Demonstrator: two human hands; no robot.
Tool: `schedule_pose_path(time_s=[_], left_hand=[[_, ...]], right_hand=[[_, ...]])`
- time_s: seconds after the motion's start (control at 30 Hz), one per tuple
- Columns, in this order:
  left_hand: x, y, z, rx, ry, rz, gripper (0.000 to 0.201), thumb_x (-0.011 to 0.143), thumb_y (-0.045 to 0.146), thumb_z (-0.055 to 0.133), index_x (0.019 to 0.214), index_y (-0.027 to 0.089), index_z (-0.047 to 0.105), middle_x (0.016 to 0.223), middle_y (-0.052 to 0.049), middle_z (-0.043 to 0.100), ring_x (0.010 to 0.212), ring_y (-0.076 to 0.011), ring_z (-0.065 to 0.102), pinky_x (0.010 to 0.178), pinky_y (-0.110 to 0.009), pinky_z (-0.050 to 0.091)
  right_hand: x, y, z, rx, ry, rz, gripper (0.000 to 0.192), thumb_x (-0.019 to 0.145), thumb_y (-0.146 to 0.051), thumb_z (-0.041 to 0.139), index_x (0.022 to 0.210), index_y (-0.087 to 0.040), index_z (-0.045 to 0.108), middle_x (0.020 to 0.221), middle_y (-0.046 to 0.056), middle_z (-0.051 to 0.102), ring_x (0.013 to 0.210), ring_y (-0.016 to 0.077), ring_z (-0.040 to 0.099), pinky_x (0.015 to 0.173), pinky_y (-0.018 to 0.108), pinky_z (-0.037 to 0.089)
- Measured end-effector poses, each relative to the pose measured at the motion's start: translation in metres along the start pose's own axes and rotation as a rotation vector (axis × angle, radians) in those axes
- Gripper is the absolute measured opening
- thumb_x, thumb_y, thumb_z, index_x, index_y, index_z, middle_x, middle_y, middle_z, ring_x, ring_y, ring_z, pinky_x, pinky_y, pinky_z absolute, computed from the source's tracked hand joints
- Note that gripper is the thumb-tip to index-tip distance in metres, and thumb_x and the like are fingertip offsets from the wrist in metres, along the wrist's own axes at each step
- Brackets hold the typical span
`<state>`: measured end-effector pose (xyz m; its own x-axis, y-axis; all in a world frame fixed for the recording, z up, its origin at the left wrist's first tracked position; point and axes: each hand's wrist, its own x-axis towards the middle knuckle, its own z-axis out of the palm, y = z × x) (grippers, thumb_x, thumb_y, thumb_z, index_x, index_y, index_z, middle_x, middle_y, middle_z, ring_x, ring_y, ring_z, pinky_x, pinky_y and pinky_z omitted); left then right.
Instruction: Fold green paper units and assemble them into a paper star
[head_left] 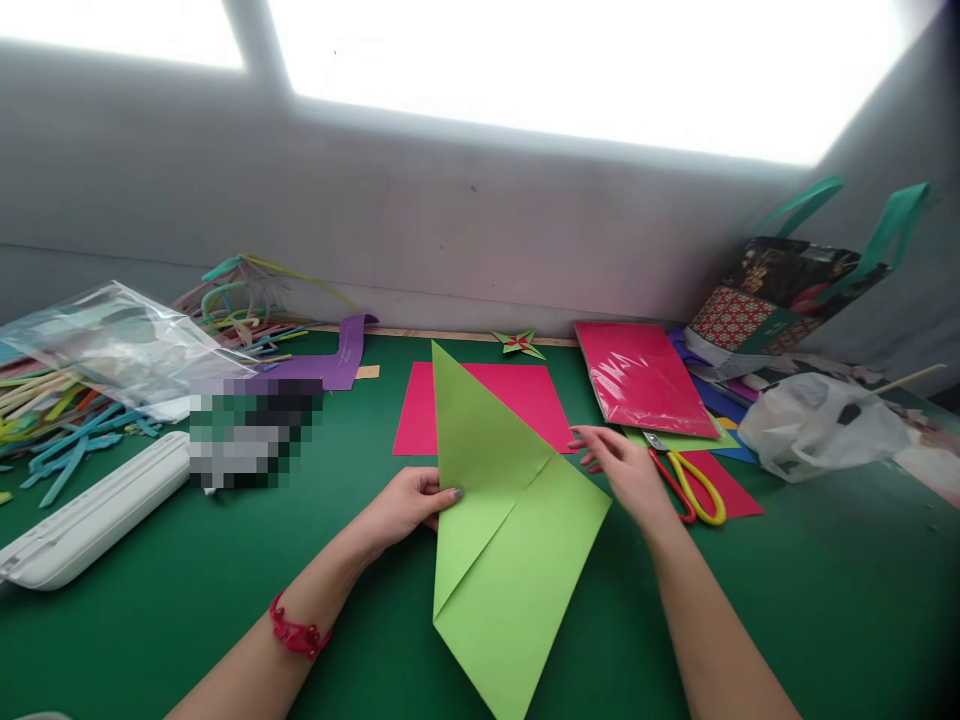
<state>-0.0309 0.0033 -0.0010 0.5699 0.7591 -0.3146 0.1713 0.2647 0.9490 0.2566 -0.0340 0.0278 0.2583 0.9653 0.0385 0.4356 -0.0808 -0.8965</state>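
While left hand (409, 503) pinches the half-folded lime paper sheet (502, 520) at frame centre, right hand (626, 470) hovers open beside it; diagonal flap creased, rest unfolded.

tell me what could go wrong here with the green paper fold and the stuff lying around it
1. The left hand pinches only one edge of the green paper, while the right hand hovers open beside it, so the raised flap might shift and the crease come out crooked.
2. The scissors lie right by the right hand; a sweep could knock them.
3. The pink sheet lies partly under the green paper and may get dragged along.
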Motion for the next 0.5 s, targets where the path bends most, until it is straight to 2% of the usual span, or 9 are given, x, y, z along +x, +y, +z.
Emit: schedule_pose_path(time_s=[0.03, 0.07, 0.13, 0.17, 0.27, 0.33, 0.4, 0.5], left_hand=[[0.000, 0.000, -0.001, 0.000, 0.015, 0.005, 0.030, 0.074, 0.037, 0.061, 0.091, 0.014, 0.065, 0.079, -0.005, 0.068, 0.071, -0.0175, 0.063, 0.061, -0.028, 0.051], [0.000, -0.001, -0.002, -0.003, 0.032, 0.013, 0.030, 0.074, 0.037, 0.061, 0.093, 0.014, 0.064, 0.080, -0.005, 0.068, 0.072, -0.0181, 0.063, 0.062, -0.029, 0.051], [0.001, -0.002, -0.006, -0.017, 0.073, 0.032, 0.033, 0.073, 0.038, 0.061, 0.095, 0.014, 0.063, 0.083, -0.006, 0.068, 0.076, -0.0200, 0.063, 0.064, -0.030, 0.052], [0.001, -0.002, -0.007, -0.024, 0.095, 0.041, 0.034, 0.073, 0.039, 0.061, 0.096, 0.014, 0.063, 0.084, -0.006, 0.068, 0.077, -0.0207, 0.064, 0.065, -0.031, 0.052], [0.001, -0.001, -0.011, -0.043, 0.152, 0.058, 0.036, 0.072, 0.039, 0.062, 0.098, 0.014, 0.062, 0.086, -0.007, 0.068, 0.078, -0.0210, 0.064, 0.066, -0.032, 0.053], [0.000, 0.002, -0.011, -0.059, 0.174, 0.065, 0.037, 0.071, 0.038, 0.064, 0.099, 0.014, 0.062, 0.088, -0.007, 0.068, 0.078, -0.0205, 0.064, 0.066, -0.031, 0.053], [-0.002, 0.006, -0.010, -0.078, 0.194, 0.074, 0.039, 0.070, 0.039, 0.065, 0.100, 0.014, 0.062, 0.088, -0.007, 0.069, 0.079, -0.0209, 0.064, 0.065, -0.030, 0.053], [-0.004, 0.010, -0.009, -0.117, 0.231, 0.088, 0.042, 0.068, 0.039, 0.066, 0.100, 0.013, 0.061, 0.090, -0.009, 0.069, 0.081, -0.0224, 0.064, 0.064, -0.030, 0.053]], right_hand=[[0.000, 0.006, -0.011, -0.054, 0.048, 0.019, 0.043, 0.077, -0.051, 0.045, 0.100, -0.018, 0.061, 0.092, 0.009, 0.066, 0.076, 0.0209, 0.061, 0.066, 0.031, 0.047], [0.000, 0.014, -0.024, -0.186, 0.155, 0.067, 0.041, 0.077, -0.050, 0.045, 0.099, -0.019, 0.061, 0.091, 0.009, 0.065, 0.079, 0.0227, 0.060, 0.067, 0.032, 0.047], [-0.001, 0.035, -0.048, -0.570, 0.328, 0.247, 0.039, 0.074, -0.046, 0.047, 0.099, -0.018, 0.060, 0.093, 0.012, 0.063, 0.089, 0.0290, 0.058, 0.074, 0.039, 0.044], [0.000, 0.046, -0.058, -0.716, 0.348, 0.340, 0.044, 0.073, -0.045, 0.048, 0.104, -0.015, 0.057, 0.098, 0.017, 0.060, 0.097, 0.0332, 0.054, 0.075, 0.042, 0.043], [0.002, 0.073, -0.075, -0.894, 0.228, 0.583, 0.057, 0.069, -0.042, 0.050, 0.114, -0.008, 0.048, 0.110, 0.026, 0.051, 0.103, 0.0386, 0.050, 0.072, 0.044, 0.044], [0.006, 0.081, -0.077, -0.919, 0.192, 0.625, 0.059, 0.067, -0.042, 0.051, 0.114, -0.008, 0.047, 0.114, 0.027, 0.048, 0.103, 0.0392, 0.049, 0.070, 0.043, 0.044], [0.011, 0.082, -0.076, -0.906, 0.173, 0.625, 0.053, 0.065, -0.039, 0.052, 0.109, -0.010, 0.048, 0.108, 0.025, 0.052, 0.096, 0.0364, 0.054, 0.065, 0.040, 0.045], [0.015, 0.076, -0.082, -0.873, 0.125, 0.618, 0.033, 0.063, -0.036, 0.054, 0.090, -0.015, 0.055, 0.084, 0.017, 0.061, 0.078, 0.0310, 0.061, 0.054, 0.034, 0.045]])
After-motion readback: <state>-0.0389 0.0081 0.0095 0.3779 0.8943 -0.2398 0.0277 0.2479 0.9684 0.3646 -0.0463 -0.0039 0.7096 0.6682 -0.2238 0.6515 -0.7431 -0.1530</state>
